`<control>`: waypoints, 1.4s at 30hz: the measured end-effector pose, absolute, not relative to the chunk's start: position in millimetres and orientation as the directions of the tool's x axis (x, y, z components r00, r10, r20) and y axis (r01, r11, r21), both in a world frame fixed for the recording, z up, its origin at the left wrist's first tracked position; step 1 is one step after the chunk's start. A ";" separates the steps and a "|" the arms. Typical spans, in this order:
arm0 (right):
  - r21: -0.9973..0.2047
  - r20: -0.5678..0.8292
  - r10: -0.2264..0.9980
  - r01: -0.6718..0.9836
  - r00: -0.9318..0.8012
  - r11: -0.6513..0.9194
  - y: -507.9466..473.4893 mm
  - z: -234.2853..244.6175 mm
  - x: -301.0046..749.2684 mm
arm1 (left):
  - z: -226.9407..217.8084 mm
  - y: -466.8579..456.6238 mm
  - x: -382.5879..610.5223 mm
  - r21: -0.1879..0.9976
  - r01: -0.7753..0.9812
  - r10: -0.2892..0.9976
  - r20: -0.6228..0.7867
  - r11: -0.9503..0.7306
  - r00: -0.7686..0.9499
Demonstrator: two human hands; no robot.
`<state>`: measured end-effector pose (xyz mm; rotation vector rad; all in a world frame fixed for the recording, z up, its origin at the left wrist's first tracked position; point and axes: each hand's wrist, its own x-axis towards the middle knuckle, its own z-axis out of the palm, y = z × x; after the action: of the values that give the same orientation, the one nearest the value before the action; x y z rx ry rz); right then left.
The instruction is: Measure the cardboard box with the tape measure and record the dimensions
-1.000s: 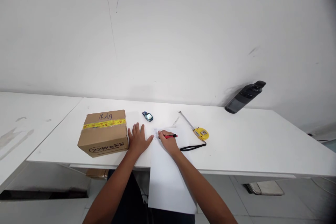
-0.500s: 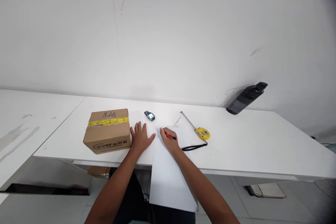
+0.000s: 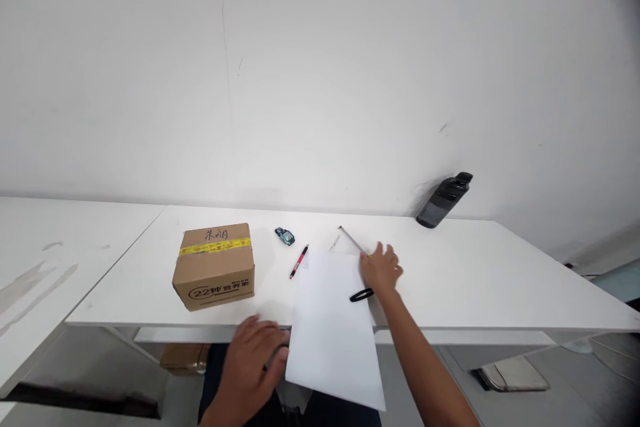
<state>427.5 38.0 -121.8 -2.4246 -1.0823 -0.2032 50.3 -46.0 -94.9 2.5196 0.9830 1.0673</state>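
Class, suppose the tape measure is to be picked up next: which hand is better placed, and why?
Probably the right hand: it is on or just above the tape measure, hiding most of its body. The left hand is across the paper, near the table's front edge.

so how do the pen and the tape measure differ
The pen is red and black; the tape measure shows a grey blade.
The pen lies uncovered, while the right hand hides most of the tape measure's body.
The pen's far end leans right; the blade's far end leans left.
Both pen and blade look straight and narrow.
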 end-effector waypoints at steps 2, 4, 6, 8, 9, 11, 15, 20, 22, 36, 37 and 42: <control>-0.424 0.170 0.628 0.632 0.759 -0.649 30.4 -128.4 450.4 | -80.7 -43.1 21.2 0.434 0.594 0.665 0.707 -0.677 0.242; -0.473 0.073 0.651 0.601 0.756 -0.644 25.8 -131.2 462.2 | -63.4 -20.0 -3.9 0.527 0.679 0.689 0.724 -0.512 -0.042; -0.515 0.056 0.673 0.599 0.737 -0.613 23.6 -127.6 465.3 | -49.6 12.8 -23.9 0.609 0.706 0.695 0.681 -0.363 -0.230; -0.547 0.078 0.681 0.602 0.729 -0.582 23.3 -117.5 461.6 | -42.4 42.4 -38.5 0.713 0.616 0.788 0.570 -0.335 -0.231; -0.575 0.101 0.684 0.604 0.722 -0.552 23.9 -110.6 457.1 | -41.0 52.9 -43.7 0.778 0.536 0.847 0.493 -0.327 -0.199; -0.669 0.196 0.695 0.612 0.692 -0.421 26.7 -94.6 440.6 | -40.8 64.0 -48.3 0.870 0.396 0.928 0.358 -0.292 -0.102; -0.756 0.490 0.712 0.652 0.503 0.060 31.6 -59.5 372.1 | -41.5 58.0 -33.9 0.931 0.262 0.967 0.252 -0.253 0.040; -0.634 0.604 0.792 0.655 0.088 0.411 28.4 -25.3 275.4 | -41.6 42.0 -4.8 0.965 0.152 0.975 0.202 -0.214 0.089; -0.602 0.611 0.791 0.646 -0.004 0.469 26.9 -18.4 255.9 | -43.3 40.1 0.7 0.983 0.072 0.985 0.163 -0.167 0.062; -0.153 0.784 0.564 0.799 -0.261 0.582 17.4 -20.8 244.3 | -50.7 38.9 8.9 0.996 -0.032 0.996 0.084 -0.084 0.004; -0.159 0.781 0.572 0.806 -0.251 0.571 15.9 -22.1 245.9 | -51.0 39.0 8.6 0.995 0.001 0.994 0.105 -0.105 0.012; -0.197 0.770 0.592 0.795 -0.237 0.574 12.3 -25.4 254.3 | -53.5 41.5 5.2 0.975 0.127 0.983 0.183 -0.182 0.008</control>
<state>254.3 12.3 -25.4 -1.1147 -1.9418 -0.2970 5.2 41.5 -53.5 1.4393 1.2132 1.2838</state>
